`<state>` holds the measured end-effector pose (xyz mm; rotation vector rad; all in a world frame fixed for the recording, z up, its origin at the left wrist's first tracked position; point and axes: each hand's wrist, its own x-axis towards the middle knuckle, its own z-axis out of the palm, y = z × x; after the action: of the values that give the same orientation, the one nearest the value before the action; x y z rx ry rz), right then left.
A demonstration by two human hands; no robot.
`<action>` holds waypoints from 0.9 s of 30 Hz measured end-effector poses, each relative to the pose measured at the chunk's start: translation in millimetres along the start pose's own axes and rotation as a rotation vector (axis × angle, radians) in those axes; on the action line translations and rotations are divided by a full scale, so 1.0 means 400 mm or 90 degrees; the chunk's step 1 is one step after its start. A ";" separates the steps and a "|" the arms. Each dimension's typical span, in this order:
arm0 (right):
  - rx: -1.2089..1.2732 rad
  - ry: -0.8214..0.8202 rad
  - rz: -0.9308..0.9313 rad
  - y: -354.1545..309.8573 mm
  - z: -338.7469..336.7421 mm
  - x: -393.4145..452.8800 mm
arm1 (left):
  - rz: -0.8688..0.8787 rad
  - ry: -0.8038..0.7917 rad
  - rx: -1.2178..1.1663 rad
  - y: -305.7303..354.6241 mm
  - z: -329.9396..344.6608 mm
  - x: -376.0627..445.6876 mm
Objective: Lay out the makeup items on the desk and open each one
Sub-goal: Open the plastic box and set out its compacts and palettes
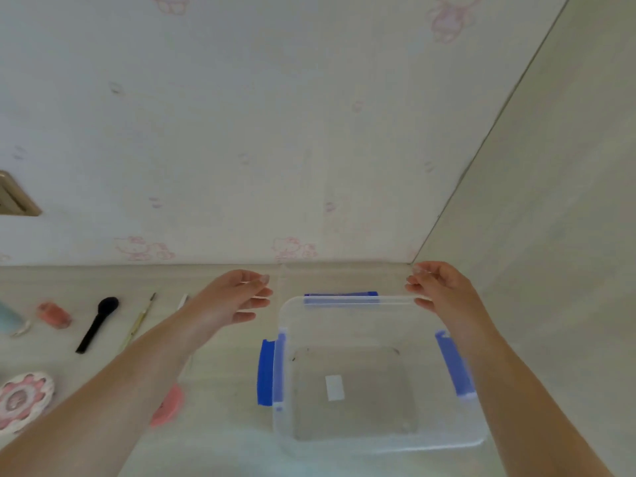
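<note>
Makeup items lie left of the clear box [378, 373] on the desk [223, 425]: a black brush [98, 323], thin sticks [139, 321], a pink bottle [54, 315], a flower compact [22, 401]. The box looks emptied, so laying out seems done; opening each remains. Both hands, left [230, 301] and right [444, 294], hover over the box, fingers loosely curled, holding nothing.

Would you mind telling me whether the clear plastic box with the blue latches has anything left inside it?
Empty: through the clear plastic box only its bare floor and a white label show.
</note>
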<state>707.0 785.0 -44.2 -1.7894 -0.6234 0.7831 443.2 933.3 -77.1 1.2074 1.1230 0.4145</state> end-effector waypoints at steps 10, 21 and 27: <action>0.035 -0.113 0.178 0.084 -0.031 0.240 | -0.079 0.005 -0.047 -0.032 0.053 0.136; -0.058 -0.183 0.314 0.176 -0.010 0.374 | -0.127 -0.017 -0.012 -0.097 0.081 0.270; -0.161 -0.214 0.321 0.208 -0.008 0.372 | -0.139 -0.021 0.022 -0.125 0.103 0.309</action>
<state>810.5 863.8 -154.4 -2.1003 -0.5035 1.4202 518.3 989.2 -180.7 1.1045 1.2227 0.2083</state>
